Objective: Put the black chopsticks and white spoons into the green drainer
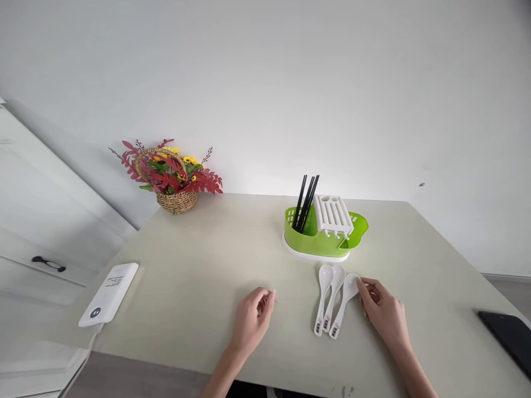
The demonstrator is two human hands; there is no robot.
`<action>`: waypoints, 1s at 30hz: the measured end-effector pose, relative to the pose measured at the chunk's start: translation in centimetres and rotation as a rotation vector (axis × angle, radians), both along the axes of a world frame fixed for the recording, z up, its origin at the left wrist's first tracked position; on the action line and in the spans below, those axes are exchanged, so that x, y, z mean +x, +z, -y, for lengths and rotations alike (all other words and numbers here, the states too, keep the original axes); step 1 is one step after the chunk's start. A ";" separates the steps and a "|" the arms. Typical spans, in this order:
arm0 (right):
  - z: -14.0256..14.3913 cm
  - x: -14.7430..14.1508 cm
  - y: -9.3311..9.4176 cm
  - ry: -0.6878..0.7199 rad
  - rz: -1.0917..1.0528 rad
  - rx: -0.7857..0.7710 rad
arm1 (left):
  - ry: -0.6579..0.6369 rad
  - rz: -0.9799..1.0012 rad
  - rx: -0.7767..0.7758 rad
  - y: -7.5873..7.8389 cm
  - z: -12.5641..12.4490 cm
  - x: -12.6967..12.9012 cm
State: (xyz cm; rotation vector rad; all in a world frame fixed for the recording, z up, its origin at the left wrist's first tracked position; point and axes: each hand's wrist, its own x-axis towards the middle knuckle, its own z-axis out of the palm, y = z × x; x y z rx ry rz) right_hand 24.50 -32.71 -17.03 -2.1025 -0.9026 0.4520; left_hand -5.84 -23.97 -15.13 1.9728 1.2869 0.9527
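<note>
Three white spoons lie side by side on the table, bowls pointing away from me and printed handle ends towards me: a left spoon (322, 296), a middle spoon (334, 296) and a right spoon (345, 301). My right hand (384, 309) pinches the bowl rim of the right spoon with thumb and forefinger. To the left of the spoons, my left hand (254, 318) rests near the tabletop, its fingers curled together around nothing visible. Just behind the spoons stands a green cutlery holder (307, 243) with a white slotted rack (334, 214). Several black chopsticks (305, 204) lean upright in its left part.
A wicker basket (177, 202) of red leaves and yellow flowers stands at the table's back left. On the left edge lies a white power bank (108, 296) with a cable. A black phone (508, 334) lies at the right edge. A wall rises behind the table (199, 260).
</note>
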 end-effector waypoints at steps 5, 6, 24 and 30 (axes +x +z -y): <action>0.6 -0.1 -0.1 0.026 -0.023 -0.005 | -0.020 0.005 -0.011 0.2 -0.1 -0.4; 0.8 -0.2 -0.1 0.029 -0.027 -0.008 | -0.040 0.001 -0.022 0.3 -0.2 -0.5; 2.0 0.6 0.2 0.201 -0.110 -0.194 | -0.167 0.018 -0.101 0.8 0.1 -1.5; 2.2 2.5 3.8 0.242 -0.169 -0.069 | -0.178 0.027 -0.097 0.6 0.1 -1.7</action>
